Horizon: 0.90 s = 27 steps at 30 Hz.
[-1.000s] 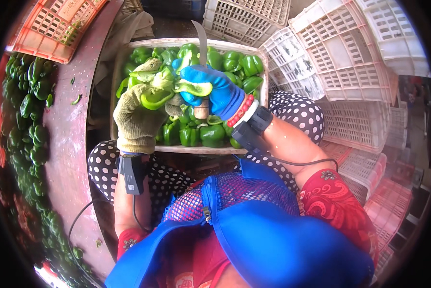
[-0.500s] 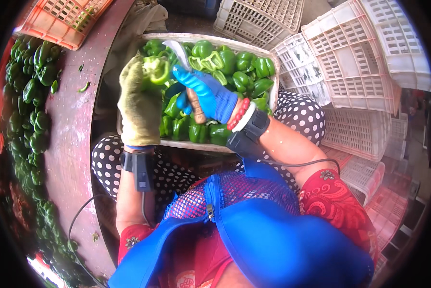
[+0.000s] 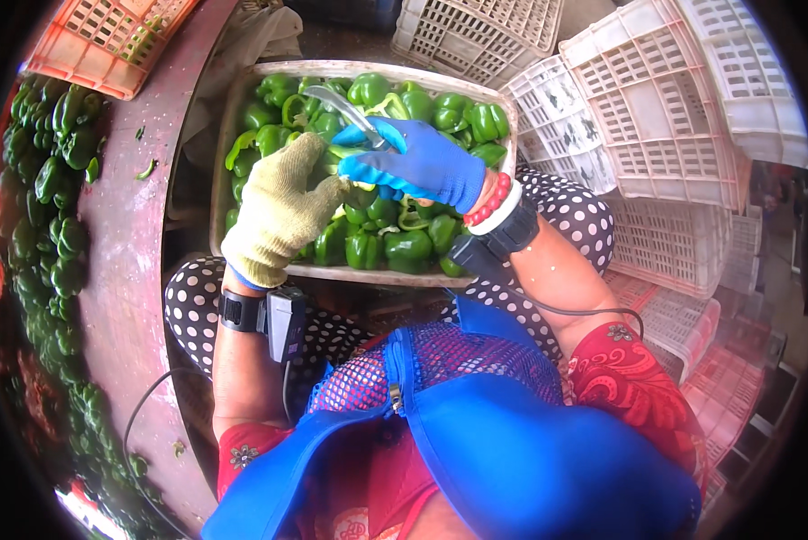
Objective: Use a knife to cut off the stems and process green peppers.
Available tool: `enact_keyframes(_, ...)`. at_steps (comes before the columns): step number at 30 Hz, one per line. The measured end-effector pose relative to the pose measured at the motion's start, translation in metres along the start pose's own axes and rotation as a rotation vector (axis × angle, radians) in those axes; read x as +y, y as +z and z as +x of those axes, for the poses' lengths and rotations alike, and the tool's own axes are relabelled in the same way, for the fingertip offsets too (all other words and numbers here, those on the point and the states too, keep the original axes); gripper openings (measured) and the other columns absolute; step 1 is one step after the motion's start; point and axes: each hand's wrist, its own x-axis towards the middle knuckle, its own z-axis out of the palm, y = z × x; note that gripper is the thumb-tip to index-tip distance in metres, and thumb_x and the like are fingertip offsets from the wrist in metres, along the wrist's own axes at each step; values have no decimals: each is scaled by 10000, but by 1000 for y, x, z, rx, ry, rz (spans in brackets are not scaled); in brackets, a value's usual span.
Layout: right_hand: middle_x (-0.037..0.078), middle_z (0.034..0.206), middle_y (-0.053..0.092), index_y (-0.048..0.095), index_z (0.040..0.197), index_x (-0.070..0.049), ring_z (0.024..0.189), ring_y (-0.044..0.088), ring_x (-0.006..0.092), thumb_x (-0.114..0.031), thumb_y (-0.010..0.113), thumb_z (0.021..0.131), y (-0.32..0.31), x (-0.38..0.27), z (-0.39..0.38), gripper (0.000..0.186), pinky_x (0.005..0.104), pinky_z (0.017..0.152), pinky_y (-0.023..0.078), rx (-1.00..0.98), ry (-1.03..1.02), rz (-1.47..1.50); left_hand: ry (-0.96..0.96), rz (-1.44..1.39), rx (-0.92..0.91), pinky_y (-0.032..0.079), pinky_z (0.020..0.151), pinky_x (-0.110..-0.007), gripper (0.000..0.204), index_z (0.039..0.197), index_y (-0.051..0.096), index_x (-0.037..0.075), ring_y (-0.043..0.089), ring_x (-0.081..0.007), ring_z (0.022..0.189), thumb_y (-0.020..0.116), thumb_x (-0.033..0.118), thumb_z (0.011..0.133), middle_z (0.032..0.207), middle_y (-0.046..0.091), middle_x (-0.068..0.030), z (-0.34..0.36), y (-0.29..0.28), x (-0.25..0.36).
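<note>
My left hand [image 3: 282, 205], in a pale yellow knit glove, is closed at the fingertips on a piece of green pepper [image 3: 342, 152], mostly hidden between the two hands. My right hand [image 3: 422, 165], in a blue coated glove, grips a knife, its fingers curled and its handle covered. The curved knife blade [image 3: 334, 101] points up and left over the peppers. Beneath both hands, a white crate [image 3: 377, 277] is full of green bell peppers [image 3: 407, 249], some whole and some cut open with pale insides showing.
Along the left runs a board [image 3: 126, 261] with scraps on it, beside a long heap of green peppers [image 3: 62, 238]. An orange crate [image 3: 116, 47] stands at its far end. White crates [image 3: 651, 99] are stacked at the right and back. A cable [image 3: 138, 409] loops from my left wrist.
My left hand has come down and turned inward, and the cut pepper it held up is now mostly hidden. The right hand has moved right, with the blade tilted further left.
</note>
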Motion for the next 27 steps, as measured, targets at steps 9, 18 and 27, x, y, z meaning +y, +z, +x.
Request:
enact_keyframes(9,34,864,669,612,1275,-77,660,617,104,-158,769,857,12,14,3,454,237,575,490,-130,3,490,-454,-849,39,312,433,-192,153,940,679,96,433,-34,487,688,243,897,719,576,48,-1,13,-2)
enact_keyframes(18,86,804,686,689,1034,16,669,644,136,-179,751,894,8,21,16,248,299,614,550,-192,-115,581,-494,-1277,-7,306,362,-230,251,1009,657,87,403,-81,413,609,330,967,653,551,20,0,12,-8)
enact_keyframes(27,43,990,695,585,1324,-41,828,650,98,-116,813,818,2,-17,6,559,269,696,553,-223,-114,182,-433,-724,55,455,517,-222,531,1160,611,65,558,-60,619,849,371,797,840,630,13,-3,6,1)
